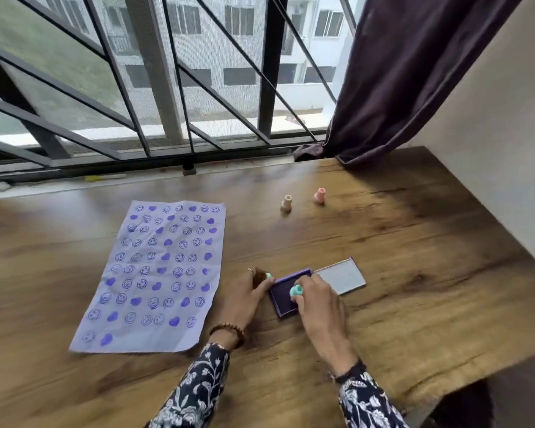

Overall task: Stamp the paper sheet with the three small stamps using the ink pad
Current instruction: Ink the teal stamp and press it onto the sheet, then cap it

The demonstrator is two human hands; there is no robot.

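Wood-grain brown bench [383, 273] carries everything, with the open purple ink pad [283, 296] as the landmark near its front middle. Well to the left of the ink pad lies the pale lilac paper sheet [155, 273], flat and slightly creased, covered in rows of purple smiley faces and hearts. The ink pad's hinged lid [342, 276] lies open flat, joined to its right far side, the silvery inner face up. The left hand [244, 299], with a ring and a brown bead bracelet, rests on the bench touching the ink pad's left edge, fingers curled; something small and teal shows at its fingertips, though I cannot tell what it is. The right hand [317, 304] sits over the ink pad's right part, fingers pinching a small teal stamp [296, 291] that stands on the dark ink surface. Well beyond the ink pad, upright and apart from each other, stand a small beige stamp [286, 203] and, to its right, a small pink stamp [320, 195].
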